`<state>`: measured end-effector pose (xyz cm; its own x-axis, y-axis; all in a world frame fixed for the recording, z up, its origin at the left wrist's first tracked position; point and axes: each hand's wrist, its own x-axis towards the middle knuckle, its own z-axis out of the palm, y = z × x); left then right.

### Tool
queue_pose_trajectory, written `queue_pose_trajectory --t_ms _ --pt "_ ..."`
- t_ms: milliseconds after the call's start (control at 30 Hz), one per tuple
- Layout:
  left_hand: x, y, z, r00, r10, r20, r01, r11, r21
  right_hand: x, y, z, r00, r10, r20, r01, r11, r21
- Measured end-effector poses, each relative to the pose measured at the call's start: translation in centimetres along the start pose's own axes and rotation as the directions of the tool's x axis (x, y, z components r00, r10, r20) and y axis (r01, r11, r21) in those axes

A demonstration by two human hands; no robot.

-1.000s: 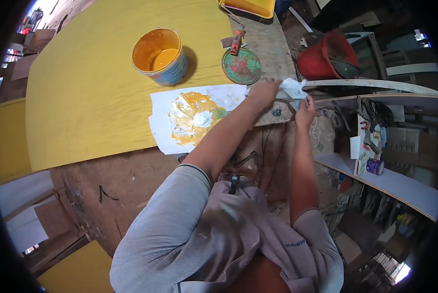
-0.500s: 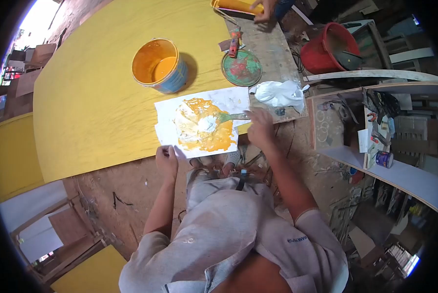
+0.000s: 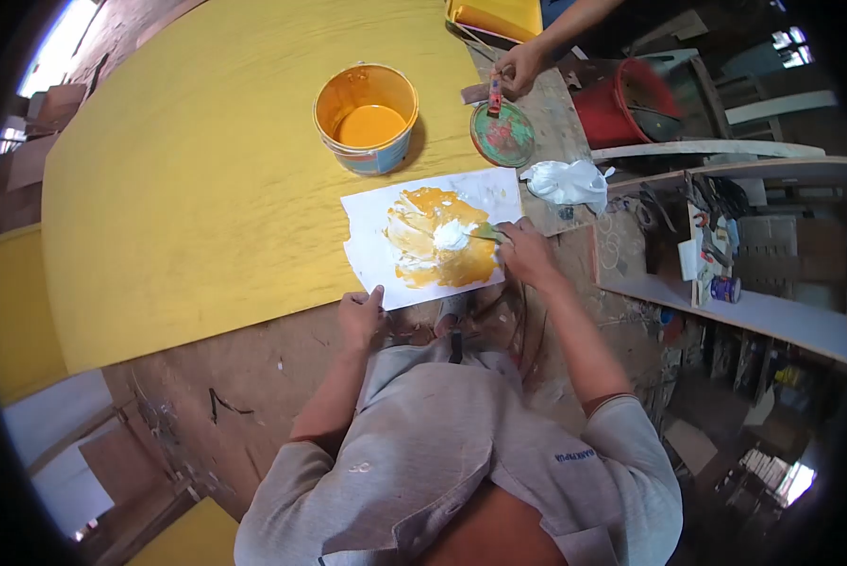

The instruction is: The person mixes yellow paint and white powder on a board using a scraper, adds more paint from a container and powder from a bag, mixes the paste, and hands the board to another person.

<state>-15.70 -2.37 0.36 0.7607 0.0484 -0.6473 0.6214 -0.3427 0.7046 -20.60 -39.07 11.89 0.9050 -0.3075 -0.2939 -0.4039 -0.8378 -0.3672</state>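
Observation:
My left hand (image 3: 360, 316) pinches the near left corner of a white sheet (image 3: 367, 222), thumb on top. My right hand (image 3: 529, 253) is closed around a putty knife (image 3: 487, 233) with a greenish, paint-smeared end. Its blade meets a mound of white paste (image 3: 452, 235) in the middle of the sheet. Orange-yellow paste (image 3: 428, 200) is spread around the mound, streaked with white. The sheet lies at the near edge of a yellow-painted board (image 3: 206, 198). Just beyond it stands a bucket (image 3: 371, 162) with orange-yellow paint inside.
Another person's hand (image 3: 519, 68) is at a red-handled paintbrush (image 3: 495, 94) above a paint-stained round lid (image 3: 489, 143). A white plastic bag (image 3: 567, 182) lies right of the sheet. Farther off are a yellow paint tray (image 3: 527, 17), a red bucket (image 3: 598, 108) and a low shelf (image 3: 772, 321).
The view has shifted, so the board and bucket appear farther right. My right hand has come closer over the sheet with the putty knife. The other person's hand has moved from the tray to the paintbrush.

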Motion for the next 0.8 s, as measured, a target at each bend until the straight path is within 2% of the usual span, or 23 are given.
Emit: queue_pose_trajectory --t_ms 133,300,367,467,500,600,700,800 --pt "0.2 -0.1 -0.4 0.994 -0.051 0.097 0.06 0.994 -0.09 -1.3 -4.4 2.7 0.983 0.177 -0.039 -0.177 0.984 -0.001" --pt "0.5 -1.1 -0.6 0.952 -0.192 0.239 0.236 0.957 -0.17 -4.7 -7.2 5.6 0.932 0.34 -0.124 -0.307 0.924 0.23" --pt "1.6 -2.3 -0.8 0.932 -0.164 0.322 0.234 0.953 -0.191 -5.5 -9.4 7.0 0.895 0.422 -0.145 -0.372 0.886 0.278" --pt "1.8 -1.2 -1.4 0.88 -0.174 0.441 0.256 0.957 -0.134 -6.0 -10.9 11.4 0.917 0.306 -0.255 -0.287 0.951 0.11" --pt "1.9 -0.6 -1.8 0.863 -0.187 0.47 0.265 0.959 -0.105 -6.3 -11.2 12.0 0.92 0.319 -0.227 -0.305 0.948 0.096" --pt "5.1 -5.2 -0.7 0.85 -0.159 0.503 0.242 0.965 -0.104 -6.9 -11.9 10.2 0.903 0.323 -0.283 -0.295 0.946 0.136" --pt "6.1 -7.2 0.0 0.899 -0.1 0.425 0.138 0.989 -0.06 -4.0 -11.9 8.5 0.877 0.344 -0.335 -0.294 0.936 0.193" --pt "3.2 -2.4 -1.2 0.855 -0.194 0.481 0.3 0.941 -0.156 -1.2 -11.8 10.2 0.891 0.377 -0.253 -0.358 0.926 0.12"
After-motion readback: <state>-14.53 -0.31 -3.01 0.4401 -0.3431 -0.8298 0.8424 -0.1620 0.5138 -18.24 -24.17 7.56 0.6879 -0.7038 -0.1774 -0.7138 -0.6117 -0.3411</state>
